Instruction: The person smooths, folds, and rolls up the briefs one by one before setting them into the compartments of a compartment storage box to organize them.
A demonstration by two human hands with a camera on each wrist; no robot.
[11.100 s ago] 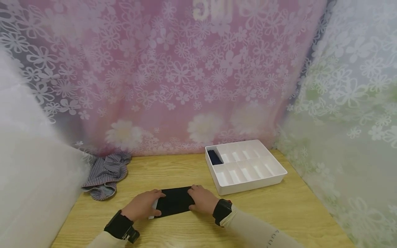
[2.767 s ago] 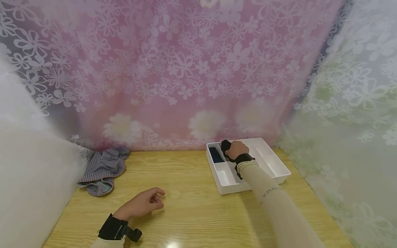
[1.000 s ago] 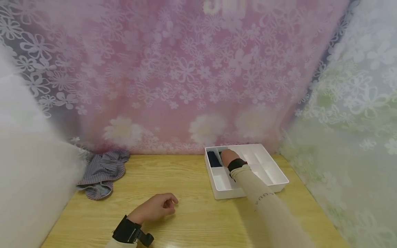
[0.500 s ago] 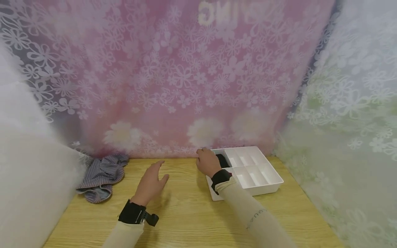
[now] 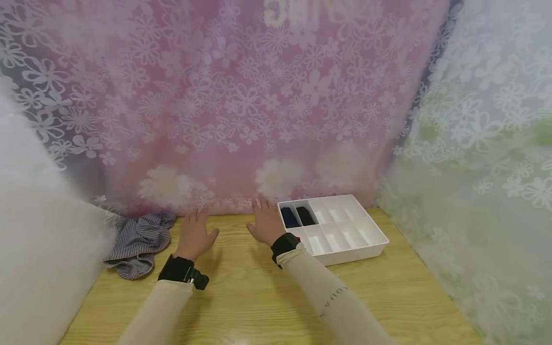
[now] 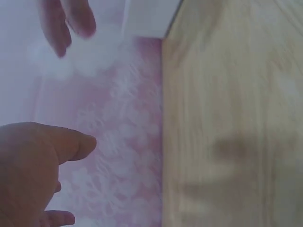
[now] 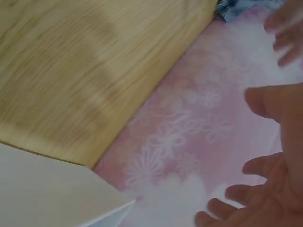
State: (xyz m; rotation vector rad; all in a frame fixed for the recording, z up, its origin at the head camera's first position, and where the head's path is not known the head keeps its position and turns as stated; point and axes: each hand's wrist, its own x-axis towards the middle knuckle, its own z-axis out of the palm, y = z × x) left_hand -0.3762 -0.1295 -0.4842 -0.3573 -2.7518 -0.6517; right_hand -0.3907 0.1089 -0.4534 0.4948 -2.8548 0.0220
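Here, we look down on a person's two hands stretched out over a wooden table [image 5: 241, 297], before a pink flowered curtain [image 5: 241, 96]. The left hand [image 5: 194, 237] is released, fingers and thumb spread, holding nothing; it is near a crumpled striped cloth [image 5: 144, 242] at the far left of the table, apart from it. The right hand [image 5: 266, 225] is likewise spread and unloaded, just beside a white divided box [image 5: 358, 252]; we cannot tell whether its wrist brushes the rim. Shadows on the wood suggest both hands are raised. In the box's back row, a navy cloth [image 5: 290, 218] fills the leftmost compartment and a black cloth [image 5: 305, 216] the next one, probably so that the divider keeps each compact and separate. We judge that the striped cloth lies off to one side to leave working room between the hands.
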